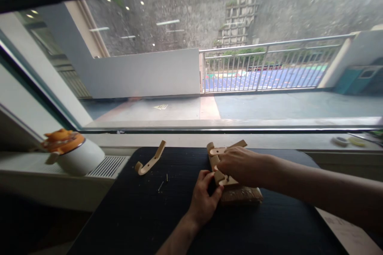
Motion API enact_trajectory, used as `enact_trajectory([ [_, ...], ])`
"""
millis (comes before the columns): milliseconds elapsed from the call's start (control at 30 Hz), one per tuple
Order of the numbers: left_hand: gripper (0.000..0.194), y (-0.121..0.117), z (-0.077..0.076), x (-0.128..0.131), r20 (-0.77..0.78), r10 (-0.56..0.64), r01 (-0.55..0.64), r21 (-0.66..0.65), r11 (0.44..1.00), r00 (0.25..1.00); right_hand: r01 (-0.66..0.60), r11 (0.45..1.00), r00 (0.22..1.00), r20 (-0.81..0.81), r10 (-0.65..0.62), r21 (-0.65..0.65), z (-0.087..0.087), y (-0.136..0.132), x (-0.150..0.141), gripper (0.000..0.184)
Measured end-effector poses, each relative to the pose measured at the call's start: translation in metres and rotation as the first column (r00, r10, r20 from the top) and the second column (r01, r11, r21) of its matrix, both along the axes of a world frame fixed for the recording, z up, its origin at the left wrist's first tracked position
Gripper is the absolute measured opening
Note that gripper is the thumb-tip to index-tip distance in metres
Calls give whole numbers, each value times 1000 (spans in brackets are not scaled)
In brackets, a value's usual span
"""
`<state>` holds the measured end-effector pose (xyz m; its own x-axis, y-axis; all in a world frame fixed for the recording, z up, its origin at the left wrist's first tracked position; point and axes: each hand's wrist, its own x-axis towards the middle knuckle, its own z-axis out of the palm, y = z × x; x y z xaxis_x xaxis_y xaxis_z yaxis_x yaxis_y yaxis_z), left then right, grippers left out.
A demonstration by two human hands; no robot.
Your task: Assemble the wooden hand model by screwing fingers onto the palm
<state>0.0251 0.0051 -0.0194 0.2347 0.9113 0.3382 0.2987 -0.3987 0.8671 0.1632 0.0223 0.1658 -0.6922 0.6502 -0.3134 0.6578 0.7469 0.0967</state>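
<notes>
Several pale wooden hooks with curled ends lie side by side on a wooden board on the black table. With thumb and fingers, my left hand grips the curled end of the nearest wooden hook. My right hand is closed, knuckles up, over the middle of the row; whatever its fingers hold is hidden. Beyond it shows the farther hook, with a hole in it. Apart from these, a loose wooden hook with holes lies on the left of the table.
Two thin screws or nails lie on the black table near small crumbs. A white pot with an orange animal-shaped lid stands on the sill at left. Tape-like rings sit at right. A window closes off the far side.
</notes>
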Motion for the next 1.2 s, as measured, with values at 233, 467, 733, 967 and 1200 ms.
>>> enact_trajectory([
  [233,24,-1,0,0,1,6,-6,-2,1000,1000,-6,997,994,-107,-3,-77,-4,15,14,23],
  [467,24,-1,-1,2,3,19,-19,0,1000,1000,145,988,986,-85,-140,55,-12,7,12,13],
  [733,22,-1,1,1,7,14,-14,9,1000,1000,62,989,998,24,-66,135,-12,0,13,17],
  [967,22,-1,-1,2,35,14,-15,25,1000,999,1,991,999,48,-8,135,-14,4,-2,15],
  [1200,22,-1,-2,2,29,15,-16,36,999,999,223,965,973,37,-230,136,-7,6,4,19],
])
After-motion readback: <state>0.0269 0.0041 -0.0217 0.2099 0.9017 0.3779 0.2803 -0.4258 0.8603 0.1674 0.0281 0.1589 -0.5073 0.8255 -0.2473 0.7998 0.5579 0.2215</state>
